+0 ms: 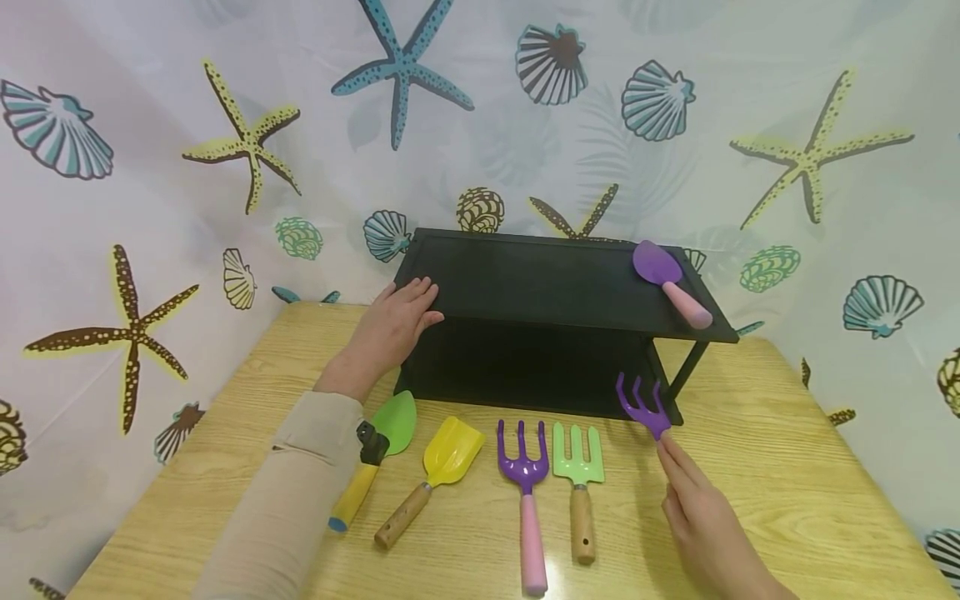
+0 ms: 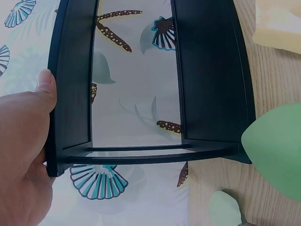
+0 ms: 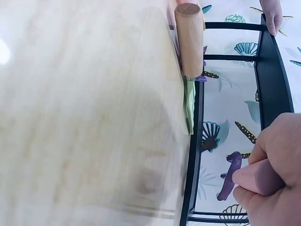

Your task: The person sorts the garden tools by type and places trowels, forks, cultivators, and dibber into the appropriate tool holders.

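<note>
In the head view my left hand [image 1: 400, 318] rests on the left end of the black two-tier shelf [image 1: 525, 279], fingers laid over its top board. The left wrist view shows the thumb [image 2: 45, 81] against the board's edge. My right hand [image 1: 708, 521] grips the pink handle [image 3: 258, 177] of a purple hand cultivator [image 1: 647, 410], its three bent prongs raised before the shelf's right front corner. A purple trowel with a pink handle [image 1: 686, 302] lies on the top board at the right.
Along the table [image 1: 787, 433], before the shelf, lie a green trowel [image 1: 397, 421], a yellow scoop [image 1: 452, 450], a purple hand fork [image 1: 525, 475] and a light green hand fork [image 1: 580, 467]. A seashell-patterned cloth [image 1: 510, 150] hangs behind.
</note>
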`<state>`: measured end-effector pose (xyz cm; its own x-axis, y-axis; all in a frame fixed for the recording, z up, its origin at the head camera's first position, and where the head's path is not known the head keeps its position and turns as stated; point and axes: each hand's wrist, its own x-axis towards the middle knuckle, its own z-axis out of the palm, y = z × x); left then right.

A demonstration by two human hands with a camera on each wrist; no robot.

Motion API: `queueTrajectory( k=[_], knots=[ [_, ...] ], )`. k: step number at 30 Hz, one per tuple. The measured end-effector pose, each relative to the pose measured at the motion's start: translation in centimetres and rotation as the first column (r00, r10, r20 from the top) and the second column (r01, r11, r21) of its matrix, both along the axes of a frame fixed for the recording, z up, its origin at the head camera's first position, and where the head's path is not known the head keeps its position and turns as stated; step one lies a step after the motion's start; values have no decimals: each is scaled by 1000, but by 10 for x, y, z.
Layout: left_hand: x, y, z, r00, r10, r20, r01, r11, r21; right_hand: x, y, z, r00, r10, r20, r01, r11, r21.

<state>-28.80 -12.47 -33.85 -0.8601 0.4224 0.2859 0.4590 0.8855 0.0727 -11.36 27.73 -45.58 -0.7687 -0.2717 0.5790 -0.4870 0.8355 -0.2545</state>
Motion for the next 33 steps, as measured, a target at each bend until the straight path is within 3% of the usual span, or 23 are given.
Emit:
queueTrajectory(
  k=[11, 26, 33],
  knots=[
    [1, 0, 0, 1000, 1, -9, -1, 1000, -7, -17, 0, 9, 1000, 8, 2, -9, 1000, 28],
    [1, -1, -3, 1000, -2, -29, 2, 1000, -6, -35, -6, 15, 993, -23, 115, 16, 998, 60],
    [-1, -1, -4, 999, -4, -40, 4, 1000, -5, -49, -6, 16, 999, -1, 39, -2, 997, 79]
  ],
)
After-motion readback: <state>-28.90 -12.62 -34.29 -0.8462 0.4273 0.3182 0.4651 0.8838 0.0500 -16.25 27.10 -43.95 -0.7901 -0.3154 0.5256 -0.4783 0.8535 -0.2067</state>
